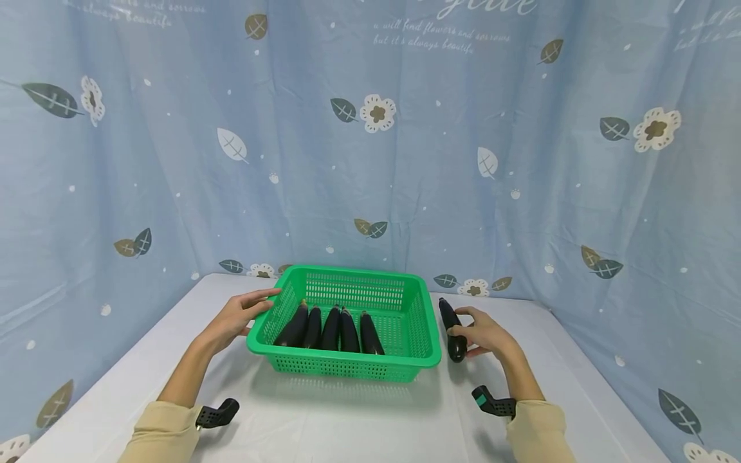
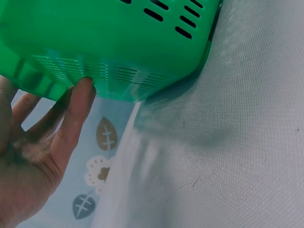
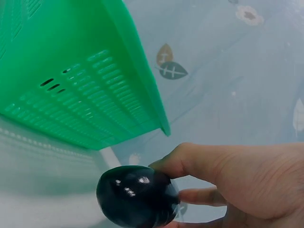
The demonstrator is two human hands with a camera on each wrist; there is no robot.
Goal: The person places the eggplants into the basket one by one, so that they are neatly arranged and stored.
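A green plastic basket point(image 1: 341, 368) stands on the table with several dark eggplants point(image 1: 331, 329) lying side by side in its left and middle part. My left hand point(image 1: 234, 319) is at the basket's left side. In the left wrist view, fairly straight fingers point(image 2: 78, 107) touch the outer wall below the rim. To the right of the basket, my right hand point(image 1: 482, 332) grips another eggplant point(image 1: 448, 318) between thumb and fingers. The right wrist view shows the rounded end of this eggplant point(image 3: 135, 197) close up, apart from the basket wall; the far fingers are partly hidden.
A white cloth covers the table point(image 1: 347, 424). Behind and at both sides hangs a blue curtain point(image 1: 324, 173) printed with leaves and flowers. Each wrist wears a small black camera, such as the left one point(image 1: 219, 413).
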